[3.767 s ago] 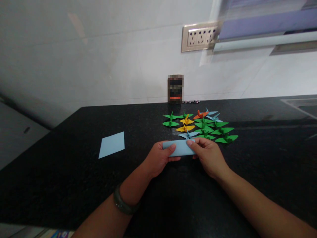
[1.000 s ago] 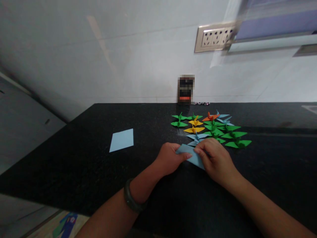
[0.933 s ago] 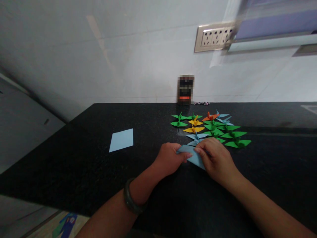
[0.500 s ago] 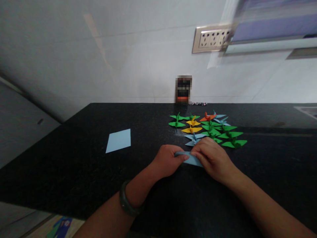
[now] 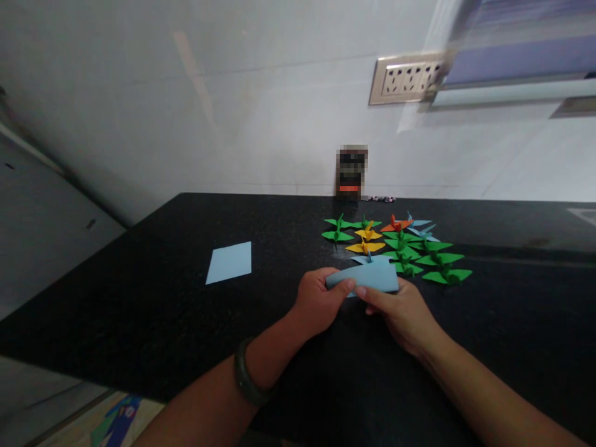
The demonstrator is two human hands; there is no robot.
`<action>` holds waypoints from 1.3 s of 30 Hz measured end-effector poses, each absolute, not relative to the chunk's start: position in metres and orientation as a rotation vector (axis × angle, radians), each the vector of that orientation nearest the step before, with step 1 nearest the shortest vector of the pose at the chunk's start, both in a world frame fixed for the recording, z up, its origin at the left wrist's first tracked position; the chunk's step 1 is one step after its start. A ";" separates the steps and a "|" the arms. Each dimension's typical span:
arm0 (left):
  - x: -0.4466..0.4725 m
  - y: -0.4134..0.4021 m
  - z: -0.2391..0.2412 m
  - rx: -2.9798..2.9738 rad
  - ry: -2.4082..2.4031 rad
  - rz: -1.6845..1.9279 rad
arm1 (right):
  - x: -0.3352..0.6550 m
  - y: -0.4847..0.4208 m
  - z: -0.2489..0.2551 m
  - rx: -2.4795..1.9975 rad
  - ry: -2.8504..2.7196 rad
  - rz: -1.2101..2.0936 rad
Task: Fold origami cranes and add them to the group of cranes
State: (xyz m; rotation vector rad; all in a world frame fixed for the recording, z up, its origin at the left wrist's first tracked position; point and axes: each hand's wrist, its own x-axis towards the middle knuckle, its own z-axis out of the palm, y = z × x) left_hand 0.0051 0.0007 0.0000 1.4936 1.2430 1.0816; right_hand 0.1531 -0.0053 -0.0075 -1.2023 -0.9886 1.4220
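A folded strip of light blue paper (image 5: 365,277) is held just above the black counter (image 5: 139,310). My left hand (image 5: 319,302) pinches its left end, thumb on top. My right hand (image 5: 403,310) grips it from below and at the right, fingers curled under the strip. A dark bangle sits on my left wrist. Just behind the strip lies a cluster of several folded paper cranes (image 5: 400,248) in green, yellow, orange and light blue.
A flat light blue paper sheet (image 5: 230,262) lies on the counter to the left. A small dark box (image 5: 351,172) stands against the white tiled wall. A socket panel (image 5: 405,77) is on the wall above. The counter's left edge drops to the floor.
The blue paper went from a triangular flap pressed on the counter to a long folded strip lifted between both hands. The view shifted slightly.
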 end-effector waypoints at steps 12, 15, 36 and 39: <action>0.003 0.005 -0.001 1.426 1.411 1.132 | 0.160 0.006 -0.003 -1.156 -0.766 1.379; -0.001 0.010 -0.004 1.360 1.423 1.156 | 0.174 0.016 0.005 -1.147 -0.633 1.157; -0.003 0.018 -0.003 1.021 1.345 1.301 | 0.170 0.010 0.001 -1.216 -0.795 1.213; -0.002 0.017 -0.001 0.943 1.236 1.295 | 0.173 0.011 0.005 -1.168 -0.753 1.261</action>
